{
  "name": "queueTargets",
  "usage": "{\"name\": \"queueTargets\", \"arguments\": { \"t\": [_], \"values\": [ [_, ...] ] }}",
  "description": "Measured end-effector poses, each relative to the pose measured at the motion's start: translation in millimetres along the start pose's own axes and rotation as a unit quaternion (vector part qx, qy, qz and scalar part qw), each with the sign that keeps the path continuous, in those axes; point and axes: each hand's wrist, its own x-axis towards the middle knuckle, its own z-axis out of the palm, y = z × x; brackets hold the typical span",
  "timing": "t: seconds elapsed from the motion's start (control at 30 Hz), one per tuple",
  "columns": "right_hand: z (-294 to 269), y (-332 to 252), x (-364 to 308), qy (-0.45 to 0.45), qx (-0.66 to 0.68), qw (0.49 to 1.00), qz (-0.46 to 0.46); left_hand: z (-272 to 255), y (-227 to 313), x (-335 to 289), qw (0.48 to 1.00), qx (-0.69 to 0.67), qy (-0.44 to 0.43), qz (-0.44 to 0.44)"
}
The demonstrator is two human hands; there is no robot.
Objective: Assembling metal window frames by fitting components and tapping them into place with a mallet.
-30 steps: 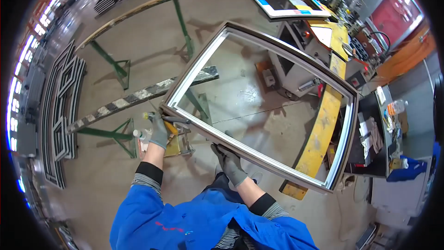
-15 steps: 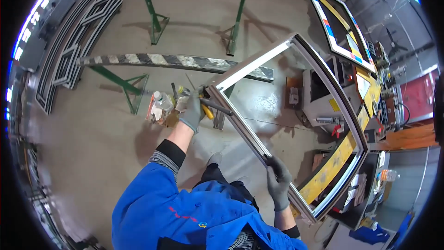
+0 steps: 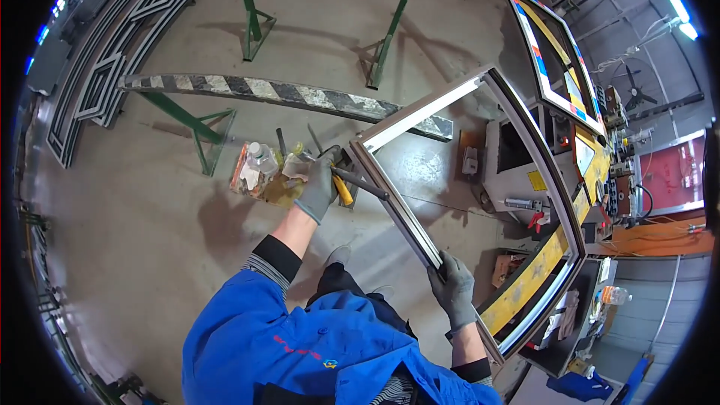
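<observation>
Window frame [image 3: 409,221] between 3 and 4 o'clock, held above grey floor [image 3: 150,255]; right grip [image 3: 454,289] wrapped round its near rail, left grip [image 3: 320,180] closed on yellow-handled tool [image 3: 343,190] by frame corner; striped trestle [image 3: 285,96] 11 o'clock, stacked frames [image 3: 148,52] 10, yellow beam [image 3: 525,281] 4

Left fingers [image 3: 330,159] and right fingers [image 3: 448,265] curl (all grey-gloved).

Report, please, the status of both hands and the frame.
Left hand: yellow-handled tool, near corner of frame. Right hand: gripping frame's near side. Yellow beam shows through frame; contact unclear.
</observation>
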Motion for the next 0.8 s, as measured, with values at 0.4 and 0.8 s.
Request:
{"name": "queueTargets", "arguments": {
  "t": [0.4, 0.8],
  "values": [
    [-9, 25, -70, 0.047, -0.065, 0.994, 0.072, -31, 11, 46, 0.974, 0.215, -0.014, 0.064],
    [16, 38, -38, 0.095, -0.024, 0.992, 0.075, -47, 32, 72, 0.961, 0.239, -0.12, 0.077]
  ]
}}
